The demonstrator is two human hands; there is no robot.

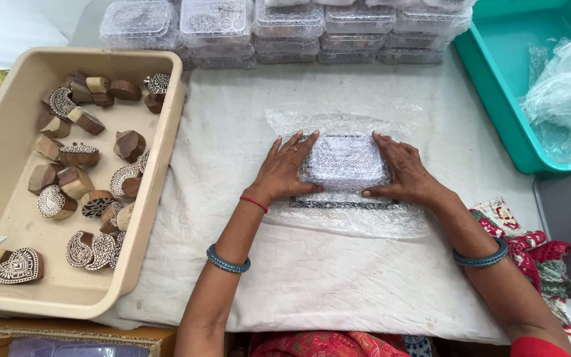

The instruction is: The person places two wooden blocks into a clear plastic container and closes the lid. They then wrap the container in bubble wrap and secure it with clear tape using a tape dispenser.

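Pressing down from both sides, the left hand [284, 173] and right hand [404, 173] sit flat with fingers spread on a clear plastic box [345, 162] that's got a patterned, lace-looking fill inside. The hands are apart, one on each short end of the box, palms resting rather than clamped around it. The box lies on a sheet of bubble wrap [345, 221], and part of the wrap is folded up over the box from the far side. The wrap is spread on a white cloth [312, 277] covering the table.

Everything else, going off the box: left of it is a beige plastic tub [166, 132] full of carved wooden printing blocks [77, 155], some showing their patterned faces. Behind it, at the far edge of the cloth, there's a stacked row of more clear boxes [285, 26]. To the right and back sits a teal bin [497, 86] with crumpled clear plastic [566, 92] in it.

Both wrists have blue bangles, and the left one also has a red thread.
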